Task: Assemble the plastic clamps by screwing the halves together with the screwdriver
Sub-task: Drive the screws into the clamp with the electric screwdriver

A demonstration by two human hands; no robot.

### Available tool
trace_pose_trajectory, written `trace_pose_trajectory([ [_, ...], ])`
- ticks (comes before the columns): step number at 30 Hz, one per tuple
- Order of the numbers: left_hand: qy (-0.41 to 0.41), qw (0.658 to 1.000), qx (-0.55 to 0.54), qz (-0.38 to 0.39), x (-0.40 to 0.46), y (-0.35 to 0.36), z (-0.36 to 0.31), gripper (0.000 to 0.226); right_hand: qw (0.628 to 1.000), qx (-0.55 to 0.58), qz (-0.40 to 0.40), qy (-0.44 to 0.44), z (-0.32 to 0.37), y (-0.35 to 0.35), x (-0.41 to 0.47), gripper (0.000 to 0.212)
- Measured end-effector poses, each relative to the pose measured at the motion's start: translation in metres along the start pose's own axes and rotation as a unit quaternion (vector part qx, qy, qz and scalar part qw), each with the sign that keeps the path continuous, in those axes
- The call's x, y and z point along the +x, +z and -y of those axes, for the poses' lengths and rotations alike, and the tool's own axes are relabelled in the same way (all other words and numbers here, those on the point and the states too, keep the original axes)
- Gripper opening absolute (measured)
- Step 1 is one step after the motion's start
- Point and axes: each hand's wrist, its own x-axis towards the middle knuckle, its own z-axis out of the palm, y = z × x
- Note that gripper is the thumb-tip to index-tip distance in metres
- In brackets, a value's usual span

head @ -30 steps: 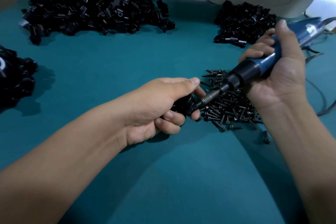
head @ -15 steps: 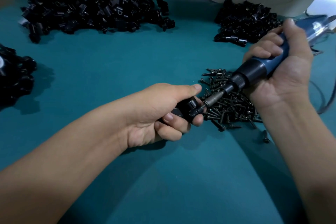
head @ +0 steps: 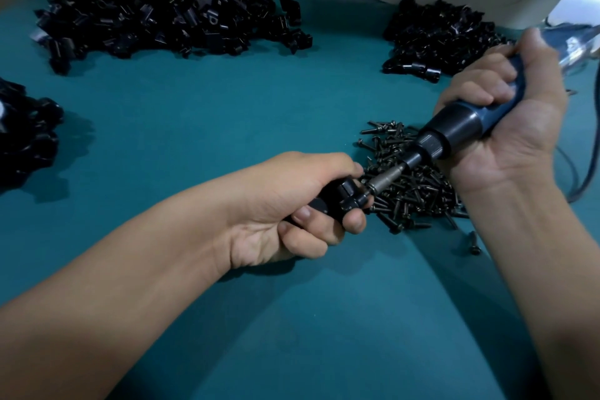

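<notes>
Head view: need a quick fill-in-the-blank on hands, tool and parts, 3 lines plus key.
1. The right hand grips the blue ____.
2. The left hand holds a black plastic ____ against the tool's tip.
3. The loose pile of screws lies on the ____ table cover, under the screwdriver.

Missing words: screwdriver; clamp; teal

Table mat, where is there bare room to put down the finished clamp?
Free: the teal mat between the big clamp pile, the left pile and the left hand; also near between both forearms. Crowded: the screws, right pile.
</notes>
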Motion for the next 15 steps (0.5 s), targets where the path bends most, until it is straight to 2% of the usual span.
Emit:
trace_pose_trajectory([
  [5,0.056,0.996,0.044,-0.062,-0.0008,0.0014,0.0015,0.021,0.999,-0.025,-0.018,-0.008,-0.0019,0.0006,0.0002,0.024],
  [15,0.072,0.992,0.068,-0.078,-0.0016,0.0022,0.0017,0.022,0.998,-0.045,-0.033,-0.008,-0.0028,0.0004,0.0001,0.023],
])
